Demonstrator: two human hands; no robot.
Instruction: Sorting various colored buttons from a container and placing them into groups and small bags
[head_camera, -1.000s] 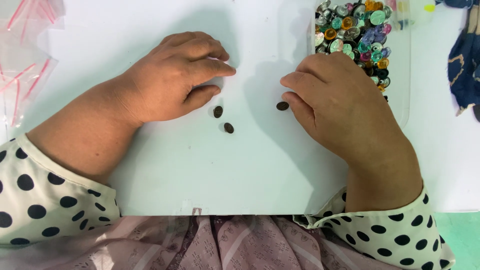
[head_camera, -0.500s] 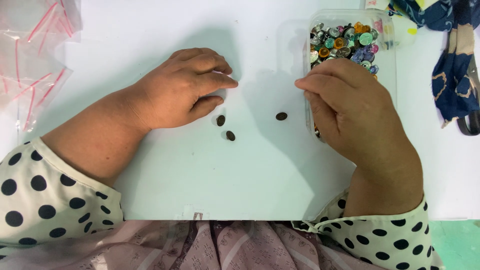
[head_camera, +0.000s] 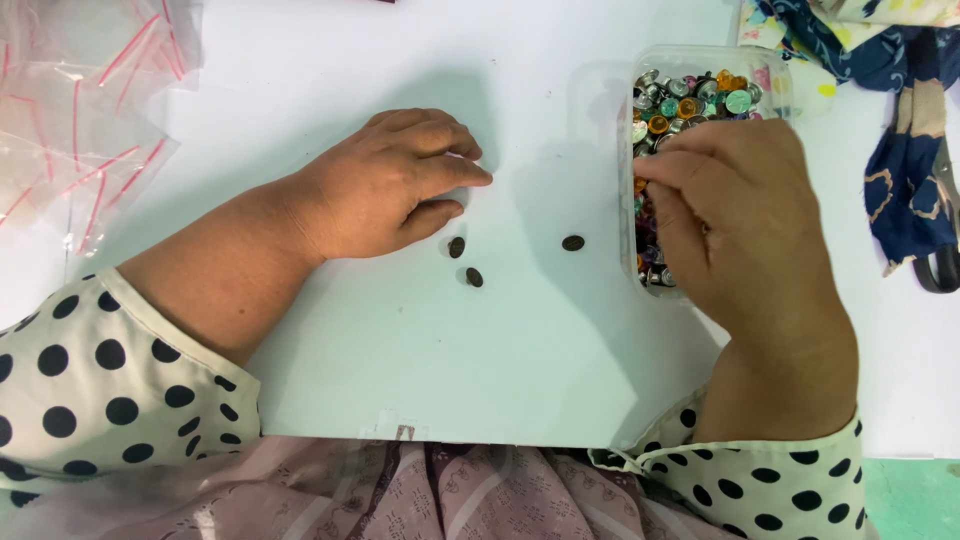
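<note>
Head view: left hand (head_camera: 385, 185) flat on white counter (head_camera: 400, 370), palm down, fingers loosely extended, holding nothing; three dark buttons (head_camera: 457, 247) just beside. Right hand (head_camera: 735, 225) arched over clear tub of mixed buttons (head_camera: 690, 95), fingers curled in; grip unclear.

A white table (head_camera: 400, 380) fills nearly the whole view, evenly lit with soft shadows. A strip of green floor (head_camera: 910, 495) shows at the lower right corner.
</note>
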